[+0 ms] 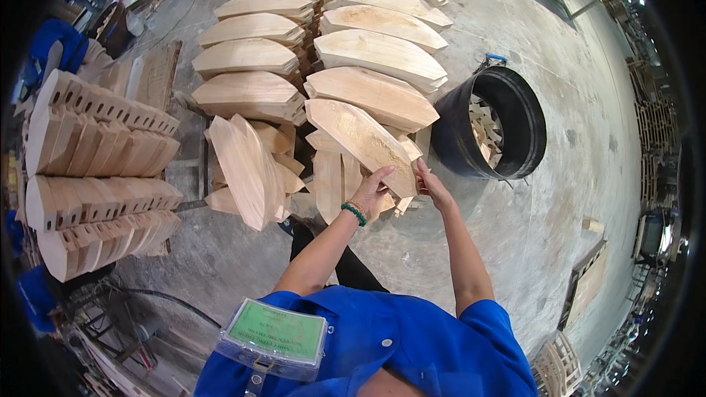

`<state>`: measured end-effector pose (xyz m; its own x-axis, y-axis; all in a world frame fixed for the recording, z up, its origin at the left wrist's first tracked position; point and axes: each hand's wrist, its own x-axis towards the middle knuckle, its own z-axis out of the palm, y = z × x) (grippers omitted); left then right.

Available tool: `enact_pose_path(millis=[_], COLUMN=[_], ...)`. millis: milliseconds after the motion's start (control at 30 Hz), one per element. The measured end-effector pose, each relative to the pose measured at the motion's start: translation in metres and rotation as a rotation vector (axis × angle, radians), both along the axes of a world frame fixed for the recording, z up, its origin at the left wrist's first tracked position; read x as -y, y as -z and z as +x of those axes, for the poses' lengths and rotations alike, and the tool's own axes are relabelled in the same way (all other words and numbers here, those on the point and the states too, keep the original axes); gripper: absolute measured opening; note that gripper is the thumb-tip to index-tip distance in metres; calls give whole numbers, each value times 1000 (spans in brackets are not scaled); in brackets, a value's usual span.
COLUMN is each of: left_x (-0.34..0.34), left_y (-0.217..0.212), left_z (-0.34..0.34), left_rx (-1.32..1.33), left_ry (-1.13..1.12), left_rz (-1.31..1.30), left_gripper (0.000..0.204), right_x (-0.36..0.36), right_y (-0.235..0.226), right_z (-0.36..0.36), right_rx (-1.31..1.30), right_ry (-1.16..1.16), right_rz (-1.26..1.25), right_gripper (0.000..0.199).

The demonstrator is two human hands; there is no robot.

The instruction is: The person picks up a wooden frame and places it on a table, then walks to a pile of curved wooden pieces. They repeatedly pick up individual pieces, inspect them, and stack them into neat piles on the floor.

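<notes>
A pale wooden board (pixel 362 141) with pointed, angled ends is tilted toward me in front of the stacks. My left hand (pixel 372 192) grips its near end from the left side, thumb on the top face, with green beads around that wrist. On the right, my right hand (pixel 432 184) closes on the same end, its fingers at the board's edge and partly hidden. Right behind it lies a similar board (pixel 373 95) on the right-hand stack. More loose boards (pixel 246 169) lean at an angle left of my hands.
Stacked boards (pixel 250 56) run away from me in two rows. A black bin (pixel 526 121) holding wood offcuts (pixel 485 131) stands to the right. On the left are racked pieces with slotted ends (pixel 103 147). Someone in blue (pixel 59 44) is at the far left.
</notes>
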<state>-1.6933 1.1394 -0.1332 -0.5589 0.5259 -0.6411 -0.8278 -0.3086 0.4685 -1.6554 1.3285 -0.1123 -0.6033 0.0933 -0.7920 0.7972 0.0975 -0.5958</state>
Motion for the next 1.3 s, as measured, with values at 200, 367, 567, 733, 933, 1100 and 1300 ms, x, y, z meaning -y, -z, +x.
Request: enact_pose_path(millis=[200,367,567,733,933,1100,1300], left_x=[30,58,54,38,86,144,198], left_y=[-33,-85,-140,-194,-170,-141,-118], left_z=[10,34,-2,-69,-62,-37,-33], left_rx=[-92,-246,-621,-772,-641,-524,-371], left_ry=[52,102,100,150,86,94,33], left_rz=[-96,-153,-143,-68,-126,-170,-198], left_gripper=[76,69,92,105,98,85,60], right_x=[15,63,63,24,27,49,64], right_y=[-24,-59,-122,-226,-212,-139,-137], right_z=[-24,-37,-53,-137,-226,-243,-273], right_rx=[-83,-251,-551,-799,-751,-520,-405], right_ry=[-154,-68,164,136,-334,-461,-237], right_rz=[-219,-604,-644,-261,938,1265,1085], right_gripper=[77,77,93,81,89,100,115])
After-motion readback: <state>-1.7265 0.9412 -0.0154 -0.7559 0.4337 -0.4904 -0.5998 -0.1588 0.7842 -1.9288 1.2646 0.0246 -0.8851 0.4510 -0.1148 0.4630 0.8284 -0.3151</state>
